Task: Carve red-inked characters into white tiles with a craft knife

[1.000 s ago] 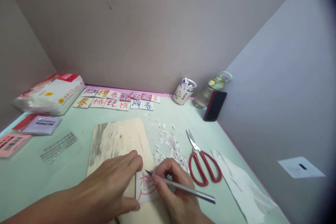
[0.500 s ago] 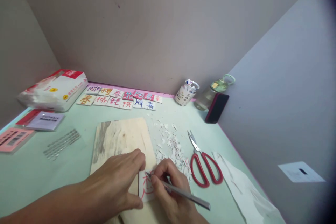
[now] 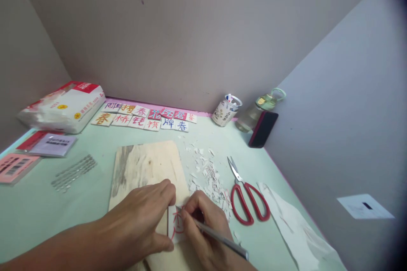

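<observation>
A small white square tile (image 3: 172, 223) with red character strokes lies on the wooden board (image 3: 152, 163). My left hand (image 3: 140, 214) presses around its left side, thumb at the near corner and bent fingers at the far one. Pinched in my right hand (image 3: 203, 220) is a slim metal craft knife (image 3: 222, 239), its handle slanting down to the right. The blade tip meets the tile's upper part, close to the red strokes, and my fingers partly hide it. The right side of the tile is covered by my right hand.
White shavings (image 3: 210, 178) are scattered right of the board, beside red-handled scissors (image 3: 243, 192) and white paper (image 3: 292, 228). Lettered tiles (image 3: 138, 122) line the back. A tissue pack (image 3: 66, 108), pen jar (image 3: 222, 113), bottle (image 3: 248, 118) and leaning phone (image 3: 263, 129) stand near the walls.
My right hand and the knife have shifted slightly, the handle's end swinging a little left and down. My left hand keeps its hold on the tile.
</observation>
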The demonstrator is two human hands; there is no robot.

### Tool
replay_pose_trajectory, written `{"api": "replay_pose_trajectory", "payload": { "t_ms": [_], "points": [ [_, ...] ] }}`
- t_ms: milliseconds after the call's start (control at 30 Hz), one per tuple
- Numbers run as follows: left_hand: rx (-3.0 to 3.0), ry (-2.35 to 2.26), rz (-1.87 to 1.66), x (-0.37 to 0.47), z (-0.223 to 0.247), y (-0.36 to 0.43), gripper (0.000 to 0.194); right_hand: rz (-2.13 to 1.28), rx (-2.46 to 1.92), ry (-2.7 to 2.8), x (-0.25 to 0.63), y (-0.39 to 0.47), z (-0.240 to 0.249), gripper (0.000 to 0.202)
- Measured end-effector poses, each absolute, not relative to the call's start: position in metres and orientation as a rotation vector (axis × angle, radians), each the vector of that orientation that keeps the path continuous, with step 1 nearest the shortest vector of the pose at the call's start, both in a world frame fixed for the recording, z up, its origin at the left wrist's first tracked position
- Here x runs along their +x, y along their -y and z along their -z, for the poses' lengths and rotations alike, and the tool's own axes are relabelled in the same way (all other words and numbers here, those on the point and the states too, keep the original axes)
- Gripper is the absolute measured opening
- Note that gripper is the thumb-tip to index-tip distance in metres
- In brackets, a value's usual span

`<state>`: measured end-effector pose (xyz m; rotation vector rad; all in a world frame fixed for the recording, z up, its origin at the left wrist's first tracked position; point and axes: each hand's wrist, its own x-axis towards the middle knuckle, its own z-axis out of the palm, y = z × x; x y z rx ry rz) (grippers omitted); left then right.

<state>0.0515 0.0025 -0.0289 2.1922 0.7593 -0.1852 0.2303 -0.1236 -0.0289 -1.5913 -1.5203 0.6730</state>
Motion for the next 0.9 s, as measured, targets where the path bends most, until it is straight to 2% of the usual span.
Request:
{"api": "replay_pose_trajectory", "payload": {
  "t_ms": [900],
  "points": [
    [2.17,-0.779,0.335,0.059,0.004,-0.002,0.04,-0.679,-1.536,1.558,0.233,0.124,0.027,0.02]
  ]
}}
